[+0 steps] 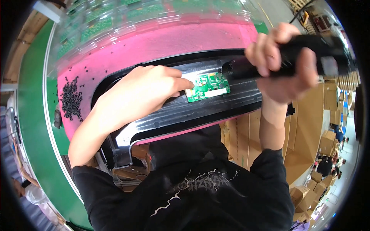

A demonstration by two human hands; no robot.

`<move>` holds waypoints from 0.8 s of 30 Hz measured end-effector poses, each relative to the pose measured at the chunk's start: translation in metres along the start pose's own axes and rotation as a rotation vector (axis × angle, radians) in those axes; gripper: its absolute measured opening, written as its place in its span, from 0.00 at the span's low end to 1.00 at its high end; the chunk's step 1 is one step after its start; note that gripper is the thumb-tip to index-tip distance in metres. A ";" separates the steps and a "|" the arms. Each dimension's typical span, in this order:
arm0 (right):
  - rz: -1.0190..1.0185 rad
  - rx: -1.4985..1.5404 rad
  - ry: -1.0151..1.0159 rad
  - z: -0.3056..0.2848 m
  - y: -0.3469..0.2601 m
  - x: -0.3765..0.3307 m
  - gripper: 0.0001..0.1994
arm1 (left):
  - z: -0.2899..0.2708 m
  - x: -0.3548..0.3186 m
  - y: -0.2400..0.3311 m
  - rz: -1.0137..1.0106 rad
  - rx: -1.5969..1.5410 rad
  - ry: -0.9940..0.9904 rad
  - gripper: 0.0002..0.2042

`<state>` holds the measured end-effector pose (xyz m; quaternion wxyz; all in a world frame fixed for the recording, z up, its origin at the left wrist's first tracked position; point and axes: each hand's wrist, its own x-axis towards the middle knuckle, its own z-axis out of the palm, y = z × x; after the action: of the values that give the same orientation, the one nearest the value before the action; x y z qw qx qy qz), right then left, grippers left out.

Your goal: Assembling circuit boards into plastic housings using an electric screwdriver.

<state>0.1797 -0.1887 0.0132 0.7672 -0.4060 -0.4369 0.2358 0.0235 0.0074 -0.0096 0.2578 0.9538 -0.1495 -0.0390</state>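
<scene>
A green circuit board [211,85] with a white strip along its near edge lies in a long, glossy black plastic housing [169,115]. Bent over the housing, my left hand [148,86] has its fingers curled, and the fingertips hold the board's left edge. My right hand [283,61] is wrapped round a thick black electric screwdriver [323,54], partly smeared by motion. The tool lies nearly sideways, its narrower front end pointing left at the board's right edge. Its tip is too dark to make out.
The housing rests on a pink mat [154,44] over a green table [32,107]. A heap of small black screws [71,99] lies at left. Clear plastic trays with green boards [96,29] stand along the far side. Cardboard boxes [304,131] are at right.
</scene>
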 end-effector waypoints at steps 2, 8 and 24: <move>-0.079 0.202 -0.020 0.005 -0.015 -0.003 0.23 | 0.003 0.005 -0.001 0.045 -0.001 0.075 0.16; -0.149 0.377 -0.013 0.026 -0.029 -0.005 0.19 | -0.009 0.007 0.013 0.119 -0.478 0.427 0.16; -0.141 0.099 -0.356 0.036 -0.014 0.013 0.28 | -0.001 0.003 0.003 0.088 -0.288 0.586 0.08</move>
<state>0.1557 -0.1717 0.0415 0.7115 -0.2881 -0.5808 0.2709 0.0260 0.0045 -0.0075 0.4237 0.8706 -0.1030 0.2276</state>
